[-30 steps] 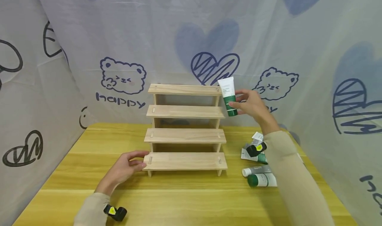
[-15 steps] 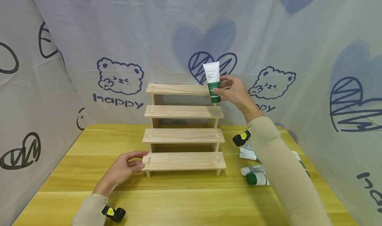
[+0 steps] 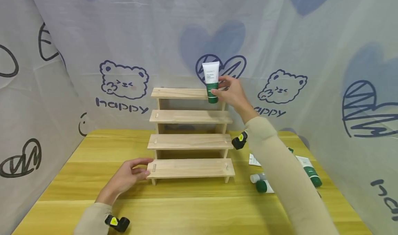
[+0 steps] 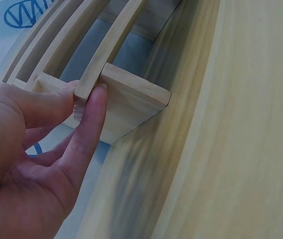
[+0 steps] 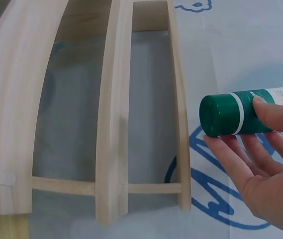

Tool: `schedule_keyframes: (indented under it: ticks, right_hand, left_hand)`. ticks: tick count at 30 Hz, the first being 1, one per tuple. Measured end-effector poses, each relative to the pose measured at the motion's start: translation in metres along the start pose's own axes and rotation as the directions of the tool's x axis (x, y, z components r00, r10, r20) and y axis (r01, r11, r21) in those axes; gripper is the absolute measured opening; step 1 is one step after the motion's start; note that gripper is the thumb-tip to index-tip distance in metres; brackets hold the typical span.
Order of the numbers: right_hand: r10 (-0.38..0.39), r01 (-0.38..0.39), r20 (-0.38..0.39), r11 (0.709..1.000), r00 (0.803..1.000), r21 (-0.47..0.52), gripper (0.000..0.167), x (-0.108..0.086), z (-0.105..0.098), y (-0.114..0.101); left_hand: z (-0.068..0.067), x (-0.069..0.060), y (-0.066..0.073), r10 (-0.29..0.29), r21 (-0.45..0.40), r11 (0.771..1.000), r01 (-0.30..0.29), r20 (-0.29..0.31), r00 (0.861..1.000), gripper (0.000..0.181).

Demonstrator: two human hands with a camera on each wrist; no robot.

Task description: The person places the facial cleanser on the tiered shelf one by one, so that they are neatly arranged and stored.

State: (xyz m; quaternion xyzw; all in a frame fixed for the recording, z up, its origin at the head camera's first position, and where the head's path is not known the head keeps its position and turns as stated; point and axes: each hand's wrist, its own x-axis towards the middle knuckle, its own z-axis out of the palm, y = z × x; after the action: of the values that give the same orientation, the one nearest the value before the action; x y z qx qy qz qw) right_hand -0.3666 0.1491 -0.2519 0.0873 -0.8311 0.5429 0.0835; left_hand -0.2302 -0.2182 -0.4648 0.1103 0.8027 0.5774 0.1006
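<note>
Wooden and tiered, the shelf wants gentle steadying at its lowest board, whose end our left hand pinches. Near the top board, our right hand grips the tube cap-down; we should hold it upright.

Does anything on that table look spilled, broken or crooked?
Nothing looks spilled or broken, and the rack stands upright. Only the tubes at right look untidy: they lie pointing different ways, partly hidden by the sleeve.
</note>
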Motion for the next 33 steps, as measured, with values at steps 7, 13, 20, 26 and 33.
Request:
schedule_keyframes:
  ticks: [7, 13, 20, 26, 33]
  right_hand:
    - [-0.022, 0.021, 0.004, 0.998, 1.000, 0.066, 0.056, 0.012, 0.020, -0.005]
    - [-0.027, 0.027, 0.001, 0.993, 1.000, 0.112, 0.055, 0.021, 0.041, -0.007]
    - [-0.055, 0.059, -0.041, 0.993, 0.998, 0.104, 0.051, 0.029, 0.059, -0.012]
    - [-0.110, 0.116, -0.060, 0.988, 0.992, 0.098, 0.048, 0.033, 0.079, -0.016]
    - [-0.152, 0.164, -0.093, 0.977, 0.984, 0.138, 0.047, 0.034, 0.101, -0.025]
  left_hand:
    - [0.000, -0.003, -0.001, 0.000, -0.013, 1.000, 0.000, 0.004, 1.000, 0.053]
    - [0.000, -0.004, 0.000, -0.007, -0.011, 1.000, 0.008, 0.004, 1.000, 0.053]
    - [0.002, 0.000, 0.000, -0.008, -0.031, 0.999, 0.009, 0.024, 1.000, 0.052]
    - [0.000, -0.001, 0.000, 0.002, -0.029, 1.000, -0.001, 0.024, 1.000, 0.052]
    - [-0.001, -0.002, -0.001, 0.000, -0.019, 1.000, 0.001, 0.023, 1.000, 0.052]
